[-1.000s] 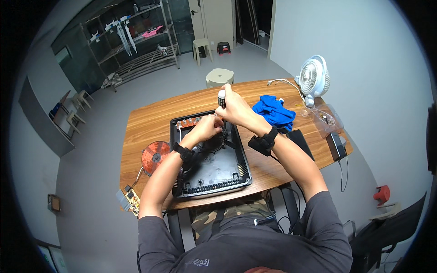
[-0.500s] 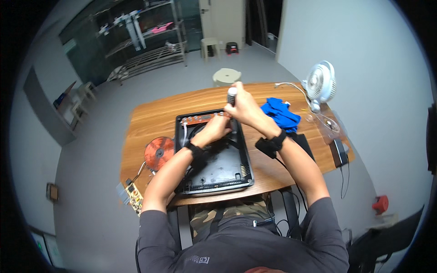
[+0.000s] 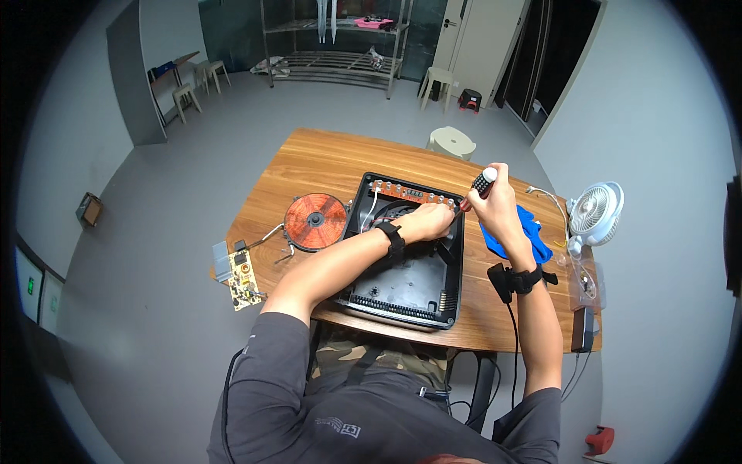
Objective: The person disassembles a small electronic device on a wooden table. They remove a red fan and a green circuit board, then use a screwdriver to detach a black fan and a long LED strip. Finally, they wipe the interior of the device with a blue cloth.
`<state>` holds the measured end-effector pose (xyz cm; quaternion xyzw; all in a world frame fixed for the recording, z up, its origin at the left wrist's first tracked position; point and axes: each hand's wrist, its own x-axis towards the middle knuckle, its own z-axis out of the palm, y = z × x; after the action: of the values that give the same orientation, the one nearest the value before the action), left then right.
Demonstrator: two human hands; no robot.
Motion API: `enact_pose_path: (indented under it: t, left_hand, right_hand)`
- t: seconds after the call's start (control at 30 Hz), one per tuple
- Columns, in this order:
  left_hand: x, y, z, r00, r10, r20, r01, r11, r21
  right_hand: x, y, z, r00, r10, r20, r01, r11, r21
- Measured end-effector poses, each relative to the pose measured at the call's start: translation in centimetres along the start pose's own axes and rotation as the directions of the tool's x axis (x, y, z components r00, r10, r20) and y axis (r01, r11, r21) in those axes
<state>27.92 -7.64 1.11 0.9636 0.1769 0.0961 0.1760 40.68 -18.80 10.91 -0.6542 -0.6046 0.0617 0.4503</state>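
Observation:
A black induction cooker base lies opened on the wooden table in front of me. Along its far edge runs a narrow orange control board, with a white cable leading off its left end. My right hand grips a screwdriver with a black and white handle. The tool leans, handle up and to the right, its lower end by the base's far right corner. There my left hand reaches inside the base, fingers curled together near the board's right end; what they hold is hidden.
Left of the base sit a copper coil and a yellowish circuit board with a heat sink. To the right lie a blue cloth, a white fan and a black box. A stool stands beyond the table.
The view has swung, so the table sits further right. The screwdriver, nearly upright over the board's right end before, now leans to the right. My left hand stays inside the base.

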Motion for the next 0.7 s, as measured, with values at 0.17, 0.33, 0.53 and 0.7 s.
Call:
enact_pose_path:
  t: [0.17, 0.33, 0.53, 0.7]
  left_hand:
    - [1.3, -0.6, 0.7, 0.998, 0.034, 0.053, -0.039, 0.996, 0.085]
    - [2.0, 0.4, -1.0, 0.979, 0.020, 0.201, -0.055, 0.984, 0.172]
    - [2.3, -5.2, -4.0, 0.983, 0.015, 0.186, -0.044, 0.987, 0.154]
    - [-1.1, -15.0, -10.2, 0.988, -0.149, 0.045, 0.142, 0.982, 0.123]
  right_hand:
    - [-0.4, -0.9, -0.1, 1.000, -0.018, -0.015, 0.018, 0.999, -0.039]
    - [-0.3, -1.0, -0.4, 0.997, -0.069, -0.033, 0.065, 0.991, -0.120]
    - [-0.7, -1.5, -1.3, 1.000, -0.018, -0.009, 0.018, 1.000, 0.023]
    - [-1.0, -1.1, -1.3, 1.000, -0.015, -0.023, 0.015, 1.000, -0.025]
